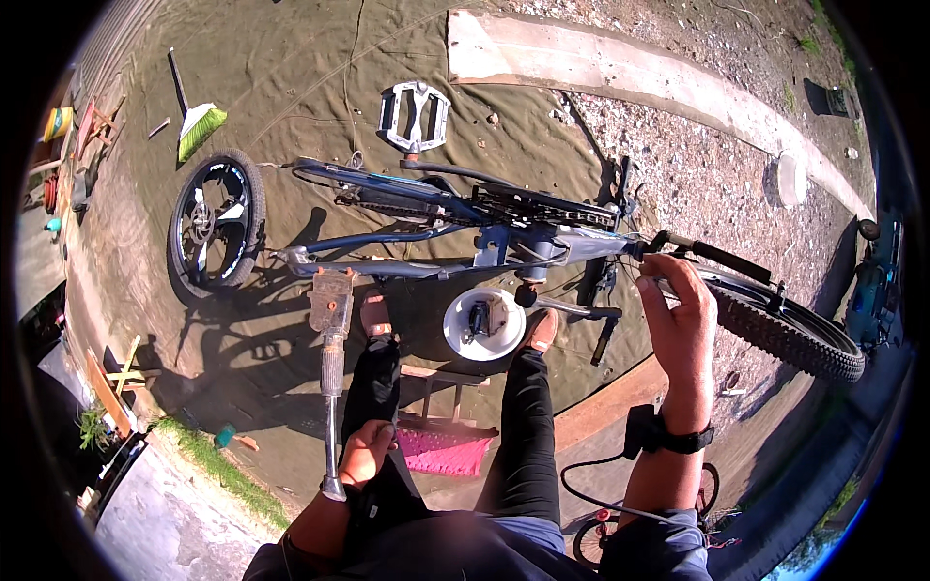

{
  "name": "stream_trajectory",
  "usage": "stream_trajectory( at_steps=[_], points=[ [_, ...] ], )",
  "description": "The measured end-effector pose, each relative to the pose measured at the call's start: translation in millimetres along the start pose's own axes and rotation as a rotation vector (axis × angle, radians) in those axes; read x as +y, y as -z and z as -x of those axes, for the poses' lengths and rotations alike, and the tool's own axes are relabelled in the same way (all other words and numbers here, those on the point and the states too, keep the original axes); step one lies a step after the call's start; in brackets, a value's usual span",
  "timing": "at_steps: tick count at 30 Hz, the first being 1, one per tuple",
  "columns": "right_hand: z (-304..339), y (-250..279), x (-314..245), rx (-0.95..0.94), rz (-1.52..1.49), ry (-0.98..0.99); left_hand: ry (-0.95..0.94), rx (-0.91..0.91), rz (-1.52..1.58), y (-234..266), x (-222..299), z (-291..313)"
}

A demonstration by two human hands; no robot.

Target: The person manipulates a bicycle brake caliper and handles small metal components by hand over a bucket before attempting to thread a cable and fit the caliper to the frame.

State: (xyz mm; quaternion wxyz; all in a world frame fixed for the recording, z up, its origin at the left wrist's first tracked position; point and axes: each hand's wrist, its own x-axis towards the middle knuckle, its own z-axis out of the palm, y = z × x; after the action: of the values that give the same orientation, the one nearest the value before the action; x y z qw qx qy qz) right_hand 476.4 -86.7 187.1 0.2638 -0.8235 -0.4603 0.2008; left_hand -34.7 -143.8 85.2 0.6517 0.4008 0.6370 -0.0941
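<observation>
A dark blue bicycle frame [378,237] stretches across the view in front of me, with its chain and chainring [542,205] near the middle. Its knobby front wheel [785,329] is at the right. Over the front end of the frame, my right hand [683,310] has its fingertips pinched together; what is in them, if anything, is hidden. At lower left my left hand [366,453] is closed. Beside it runs a long metal tool [332,373] with a knurled grip, chrome shaft and rusty flat head; whether the hand grips it is unclear. A silver pedal [414,116] sticks up beyond the frame.
A wheel with dark wide spokes [218,223] stands at the frame's left end. Between my feet is a white basin [455,324] holding dark parts. A pink cloth-covered stool [446,450] is near my legs. Beyond lie a green broom [201,126] and gravel [678,126].
</observation>
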Motion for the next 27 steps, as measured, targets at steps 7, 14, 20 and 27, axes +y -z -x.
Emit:
stream_trajectory(
  at_steps=[7,14,20,27],
  points=[
    [86,3,-15,-0.093,0.019,-0.161,-0.04,0.024,-0.079,14,5,1],
    [161,-20,-42,-0.388,-0.029,-0.215,-0.15,0.169,-0.401,52,-7,3],
    [171,-71,-20,-0.689,-0.036,-0.011,-0.17,0.349,-0.772,58,-152,-25],
    [174,-100,11,-0.862,0.132,0.034,-0.27,0.143,-1.002,-30,-236,-51]
  ],
)
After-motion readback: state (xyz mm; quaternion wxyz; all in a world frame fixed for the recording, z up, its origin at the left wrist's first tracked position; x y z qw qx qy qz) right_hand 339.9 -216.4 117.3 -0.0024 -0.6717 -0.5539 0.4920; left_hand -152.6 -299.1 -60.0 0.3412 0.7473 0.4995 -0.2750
